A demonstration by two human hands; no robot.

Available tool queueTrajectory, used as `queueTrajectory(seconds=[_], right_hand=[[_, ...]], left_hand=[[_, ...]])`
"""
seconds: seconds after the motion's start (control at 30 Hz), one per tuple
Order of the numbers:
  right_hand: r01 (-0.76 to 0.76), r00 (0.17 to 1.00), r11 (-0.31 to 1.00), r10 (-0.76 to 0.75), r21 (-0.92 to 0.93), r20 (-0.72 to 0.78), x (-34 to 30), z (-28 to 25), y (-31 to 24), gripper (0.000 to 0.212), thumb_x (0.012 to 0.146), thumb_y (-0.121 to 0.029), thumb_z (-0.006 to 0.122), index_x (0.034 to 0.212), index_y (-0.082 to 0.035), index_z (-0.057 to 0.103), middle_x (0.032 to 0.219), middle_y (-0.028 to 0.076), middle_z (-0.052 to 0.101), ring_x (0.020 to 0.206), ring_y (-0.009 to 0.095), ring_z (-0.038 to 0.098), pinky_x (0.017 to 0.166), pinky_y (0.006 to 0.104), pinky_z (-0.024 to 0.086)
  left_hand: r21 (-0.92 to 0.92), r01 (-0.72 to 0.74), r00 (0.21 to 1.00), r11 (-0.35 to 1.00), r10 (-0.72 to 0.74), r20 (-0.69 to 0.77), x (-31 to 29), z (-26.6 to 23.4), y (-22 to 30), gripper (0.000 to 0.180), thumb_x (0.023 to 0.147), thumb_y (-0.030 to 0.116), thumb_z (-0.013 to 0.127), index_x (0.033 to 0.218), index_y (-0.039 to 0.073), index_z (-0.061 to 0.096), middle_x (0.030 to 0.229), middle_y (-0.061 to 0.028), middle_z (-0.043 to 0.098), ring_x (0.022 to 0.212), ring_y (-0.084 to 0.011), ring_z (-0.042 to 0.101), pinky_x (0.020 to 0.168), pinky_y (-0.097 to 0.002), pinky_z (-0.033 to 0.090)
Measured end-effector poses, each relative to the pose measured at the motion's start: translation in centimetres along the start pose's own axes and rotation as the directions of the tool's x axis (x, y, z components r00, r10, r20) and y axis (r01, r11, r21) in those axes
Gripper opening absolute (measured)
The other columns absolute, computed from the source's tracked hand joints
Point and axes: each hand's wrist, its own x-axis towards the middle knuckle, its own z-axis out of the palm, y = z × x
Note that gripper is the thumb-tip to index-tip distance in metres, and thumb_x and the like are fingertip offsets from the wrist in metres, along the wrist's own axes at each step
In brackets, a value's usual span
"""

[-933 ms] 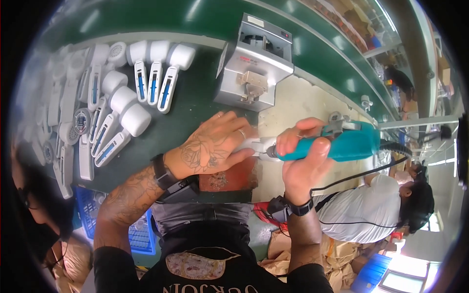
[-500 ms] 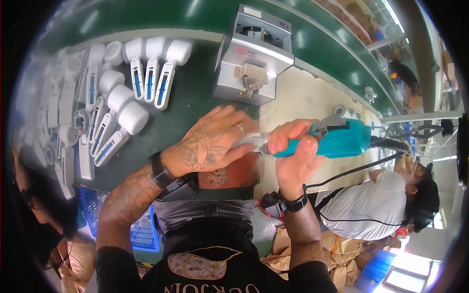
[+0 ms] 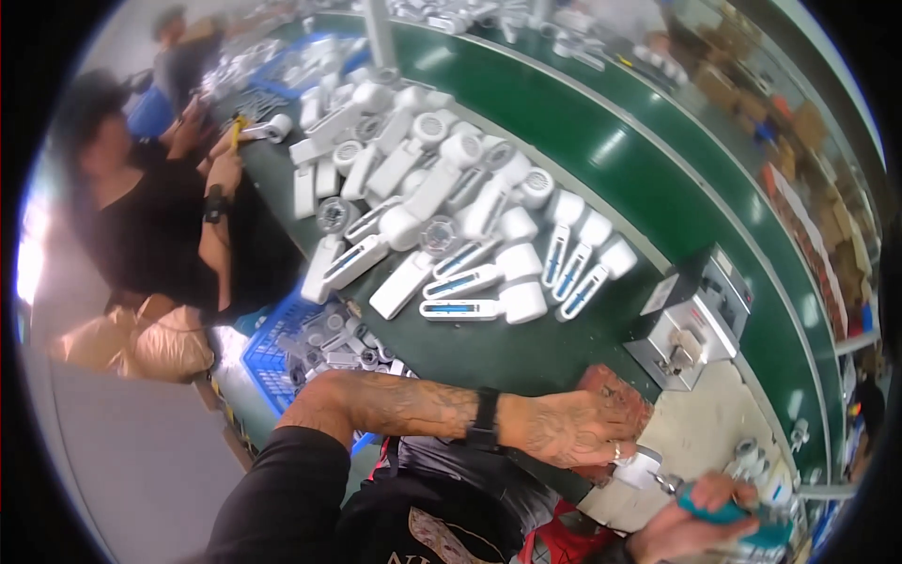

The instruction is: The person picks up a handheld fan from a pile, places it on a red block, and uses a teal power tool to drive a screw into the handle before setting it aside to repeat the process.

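Note:
My left hand (image 3: 575, 428) is closed around a white shower head (image 3: 641, 466), mostly covered by the fingers, at the reddish-brown pad (image 3: 615, 393). My right hand (image 3: 684, 528) grips a teal electric screwdriver (image 3: 772, 535). Its metal tip points at the white piece, close to or touching it; the exact contact is too blurred to tell. Beyond my left arm, finished-looking white handheld shower heads with blue strips in their handles (image 3: 460, 308) lie in a row, and three more (image 3: 584, 289) lie nearer the machine.
A silver box-shaped machine (image 3: 672, 338) stands beyond my hands at the right. A large heap of white shower heads (image 3: 413, 174) covers the far left bench. Below it, a blue crate (image 3: 266, 362) holds grey and white parts. A co-worker (image 3: 150, 221) at the left handles a yellow tool.
The view has swung left, so my hands now appear lower right and more of the heap and the co-worker show. Both hands keep their hold, with the screwdriver still at the white piece.

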Motion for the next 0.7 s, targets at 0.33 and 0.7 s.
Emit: queueTrajectory(seconds=[0.33, 0.7], right_hand=[[0.054, 0.989, 0.954, -0.011, -0.295, 0.145, -1.3, -3.4, 1.7, 0.063, 0.103, -0.069, 0.044, 0.106, -0.008, 0.061, 0.067, 0.002, 0.045, 0.057, 0.015, 0.040, 0.056, 0.0294, 0.035], [0.045, 0.986, 0.934, 0.016, -0.354, 0.168, -2.6, -4.7, 2.1, 0.072, 0.093, -0.071, 0.063, 0.105, -0.002, 0.048, 0.063, 0.005, 0.048, 0.049, 0.016, 0.048, 0.048, 0.0284, 0.042]], left_hand=[[-0.040, 0.804, 0.365, 0.594, -0.544, -0.756, -11.6, -26.2, -9.2, 0.042, 0.101, 0.017, 0.065, 0.137, -0.002, 0.056, 0.129, -0.0217, 0.067, 0.122, -0.0297, 0.065, 0.104, -0.0389, 0.050], [0.463, 0.774, 0.631, 0.431, -0.475, -0.613, -12.8, -25.3, -11.9, 0.038, 0.101, 0.013, 0.060, 0.138, 0.004, 0.058, 0.124, -0.0258, 0.066, 0.115, -0.0445, 0.063, 0.100, -0.0466, 0.049]])
